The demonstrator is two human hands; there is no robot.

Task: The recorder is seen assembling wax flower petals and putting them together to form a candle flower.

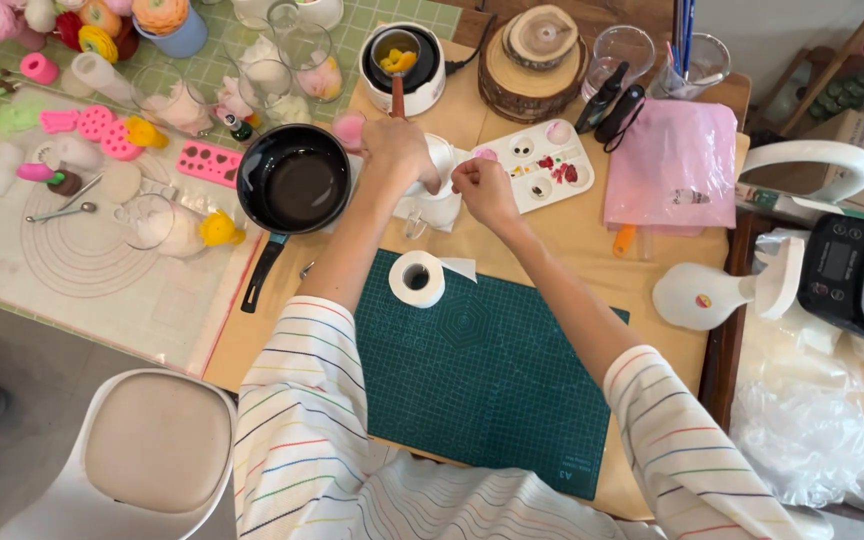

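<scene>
A person in a white top with thin rainbow stripes works over a crowded craft tabletop (552,250), both arms stretched forward. The left hand (399,150) is curled shut around a small white cup (440,160), which sits partly hidden under the fingers; crumpled white tissue (439,210) lies just beneath it. The right hand (483,190) is close beside the left, its fingertips pinched together over the tissue; whatever they pinch is too small to make out.

Just left of the left hand sits a black frying pan (294,180), its handle pointing back toward the person. Beyond the left hand stands a small white melting pot (404,65) with something yellow inside. Just beyond the right hand lies a white paint palette (544,165) with red and pink dabs in its wells. Nearer the person, below both hands, a roll of white tape (417,278) rests on the edge of a dark green cutting mat (492,380).

Farther right of the right hand lies a pink plastic bag (672,165), and beyond it two clear glasses hold tools. Well left of the hands, pink silicone moulds (209,162) and small glass cups lie on a translucent work mat (82,260). A white chair (142,460) stands at the near left.
</scene>
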